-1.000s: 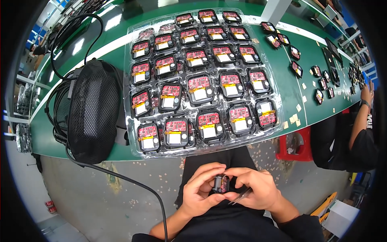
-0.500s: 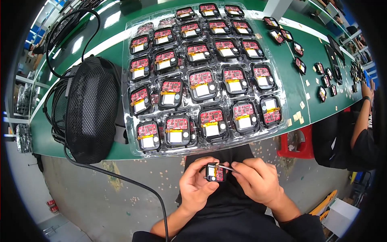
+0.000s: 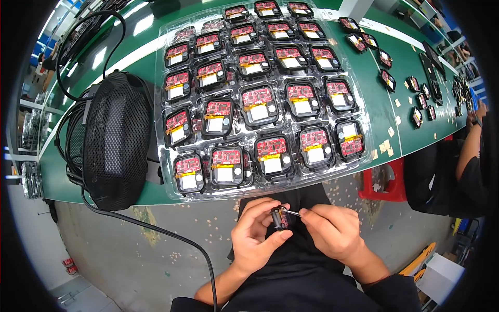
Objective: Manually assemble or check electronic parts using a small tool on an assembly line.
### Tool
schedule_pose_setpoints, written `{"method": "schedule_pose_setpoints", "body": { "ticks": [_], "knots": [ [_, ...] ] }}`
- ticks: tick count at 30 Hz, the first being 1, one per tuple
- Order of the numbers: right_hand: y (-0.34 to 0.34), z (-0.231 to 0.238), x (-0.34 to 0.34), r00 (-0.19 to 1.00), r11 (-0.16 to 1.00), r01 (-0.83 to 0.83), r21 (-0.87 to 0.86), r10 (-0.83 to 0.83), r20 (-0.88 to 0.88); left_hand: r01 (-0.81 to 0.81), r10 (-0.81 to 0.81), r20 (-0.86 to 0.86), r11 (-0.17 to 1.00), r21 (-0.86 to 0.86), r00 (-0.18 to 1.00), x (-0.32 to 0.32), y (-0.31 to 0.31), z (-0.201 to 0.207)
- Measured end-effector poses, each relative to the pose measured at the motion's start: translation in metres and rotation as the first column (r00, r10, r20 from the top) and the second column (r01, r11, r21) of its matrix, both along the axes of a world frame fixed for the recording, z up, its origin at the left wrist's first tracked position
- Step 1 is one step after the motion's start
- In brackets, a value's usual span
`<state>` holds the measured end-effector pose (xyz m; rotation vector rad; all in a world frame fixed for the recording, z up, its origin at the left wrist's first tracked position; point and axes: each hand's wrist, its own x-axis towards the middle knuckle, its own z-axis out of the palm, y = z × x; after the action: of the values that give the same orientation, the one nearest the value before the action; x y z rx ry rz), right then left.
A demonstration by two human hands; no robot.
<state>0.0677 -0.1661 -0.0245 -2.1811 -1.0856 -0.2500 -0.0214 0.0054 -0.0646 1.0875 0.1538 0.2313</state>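
Over my lap, my left hand (image 3: 253, 236) grips a small black watch case (image 3: 278, 220) by its edges, between thumb and fingers. It is tilted so its side faces up, and part of its red circuit board shows. My right hand (image 3: 335, 231) pinches a thin metal tool (image 3: 291, 212), whose tip meets the upper edge of the case. I cannot make out what the tip touches. Just beyond my hands, a clear plastic tray (image 3: 366, 136) on the green table holds rows of similar cases (image 3: 260, 105) with red boards, yellow strips and white blocks.
Left of the tray stands a black mesh bag (image 3: 117, 140); a black cable (image 3: 171, 234) hangs beside my left arm. More cases (image 3: 386, 79) lie loose on the table (image 3: 382, 114) at the right. A co-worker's arm (image 3: 470, 143) and a red stool (image 3: 383, 182) are farther right.
My left hand has tipped the watch case, so its board now faces more to the right and its side shows. The metal tool has stayed against its upper edge.
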Motion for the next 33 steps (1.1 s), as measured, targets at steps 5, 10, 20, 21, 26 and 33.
{"method": "schedule_pose_setpoints", "body": {
  "ticks": [5,10,20,21,26,33],
  "knots": [
    [0.004,-0.008,-0.005,0.958,0.985,0.087,0.146,-0.043,-0.282,0.025,-0.035,-0.041,0.976,-0.216,0.999,0.000,0.000,0.000],
    [0.002,-0.022,-0.005,0.957,0.983,0.119,0.142,-0.075,-0.282,0.001,-0.028,-0.121,0.976,-0.219,0.992,0.001,-0.002,0.002],
    [0.003,-0.021,-0.006,0.990,0.994,0.082,0.066,-0.074,-0.118,-0.002,-0.028,-0.144,0.978,-0.207,0.989,-0.001,-0.004,-0.003],
    [0.003,-0.021,-0.007,0.990,0.993,0.091,0.076,-0.082,-0.116,-0.004,-0.024,-0.134,0.979,-0.202,0.991,-0.001,-0.004,-0.002],
    [0.003,-0.021,-0.010,0.994,0.994,0.098,0.042,-0.096,-0.058,-0.057,-0.007,-0.222,0.958,-0.282,0.975,-0.002,-0.010,0.001],
    [0.000,-0.020,-0.010,0.995,0.995,0.095,0.023,-0.094,-0.042,-0.119,0.065,-0.233,0.967,-0.225,0.970,0.003,-0.020,0.007]
  ]
}}
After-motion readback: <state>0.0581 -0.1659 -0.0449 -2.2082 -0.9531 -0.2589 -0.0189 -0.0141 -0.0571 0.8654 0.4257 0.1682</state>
